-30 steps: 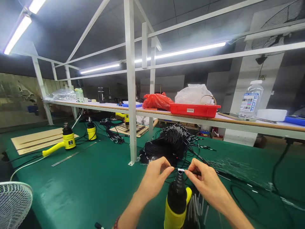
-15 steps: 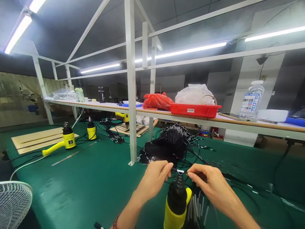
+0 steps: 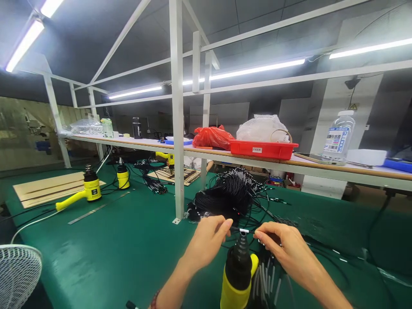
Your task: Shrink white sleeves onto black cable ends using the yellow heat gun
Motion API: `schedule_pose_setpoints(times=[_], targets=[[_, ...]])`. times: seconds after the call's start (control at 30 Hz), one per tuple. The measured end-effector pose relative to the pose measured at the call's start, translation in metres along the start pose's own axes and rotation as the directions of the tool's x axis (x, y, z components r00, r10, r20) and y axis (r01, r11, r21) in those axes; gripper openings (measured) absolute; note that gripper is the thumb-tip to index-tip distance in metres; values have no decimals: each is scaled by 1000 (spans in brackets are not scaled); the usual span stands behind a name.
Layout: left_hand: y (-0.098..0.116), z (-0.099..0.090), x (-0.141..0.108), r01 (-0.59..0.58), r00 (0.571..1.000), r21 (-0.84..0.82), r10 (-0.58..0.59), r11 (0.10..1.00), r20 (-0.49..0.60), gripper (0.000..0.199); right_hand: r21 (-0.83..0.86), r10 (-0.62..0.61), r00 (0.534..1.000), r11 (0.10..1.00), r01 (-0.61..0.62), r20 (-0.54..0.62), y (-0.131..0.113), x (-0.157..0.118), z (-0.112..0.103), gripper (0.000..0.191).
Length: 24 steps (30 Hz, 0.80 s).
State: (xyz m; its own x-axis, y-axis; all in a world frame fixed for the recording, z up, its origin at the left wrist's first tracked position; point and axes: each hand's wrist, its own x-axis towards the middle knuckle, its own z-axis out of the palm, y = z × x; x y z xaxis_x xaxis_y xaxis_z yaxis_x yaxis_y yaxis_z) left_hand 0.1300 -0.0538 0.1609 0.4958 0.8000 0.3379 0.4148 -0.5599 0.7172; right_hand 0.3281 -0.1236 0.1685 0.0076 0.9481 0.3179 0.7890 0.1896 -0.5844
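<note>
A black cable with a white sleeve is stretched level between my two hands. My left hand pinches it on the left, and my right hand pinches it on the right. Just under the sleeve is the nozzle of an upright yellow and black heat gun. Behind the hands lies a big bundle of black cables. Grey tubes lie to the right of the heat gun, partly below my right hand.
A white post rises from the green table ahead. More heat guns and wooden boards are at the left, a fan at the lower left. The shelf above holds a red tray and a bottle.
</note>
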Motion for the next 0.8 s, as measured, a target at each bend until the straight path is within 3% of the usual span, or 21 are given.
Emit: schedule_pose_setpoints(times=[0.1, 0.37, 0.57, 0.8], targets=[[-3, 0, 1, 8, 1000, 10, -8, 1000, 0, 49, 8, 3, 1000, 1000, -3, 3, -1, 0, 1, 35], [1, -1, -2, -23, 998, -83, 19, 996, -53, 22, 79, -11, 999, 997, 14, -36, 0, 2, 5, 25], [-3, 2, -1, -7, 1000, -21, 7, 1000, 7, 44, 64, -19, 999, 998, 21, -28, -2, 2, 4, 26], [-2, 4, -2, 8, 1000, -68, -9, 998, -9, 37, 7, -13, 999, 1000, 13, 39, 0, 0, 2, 38]])
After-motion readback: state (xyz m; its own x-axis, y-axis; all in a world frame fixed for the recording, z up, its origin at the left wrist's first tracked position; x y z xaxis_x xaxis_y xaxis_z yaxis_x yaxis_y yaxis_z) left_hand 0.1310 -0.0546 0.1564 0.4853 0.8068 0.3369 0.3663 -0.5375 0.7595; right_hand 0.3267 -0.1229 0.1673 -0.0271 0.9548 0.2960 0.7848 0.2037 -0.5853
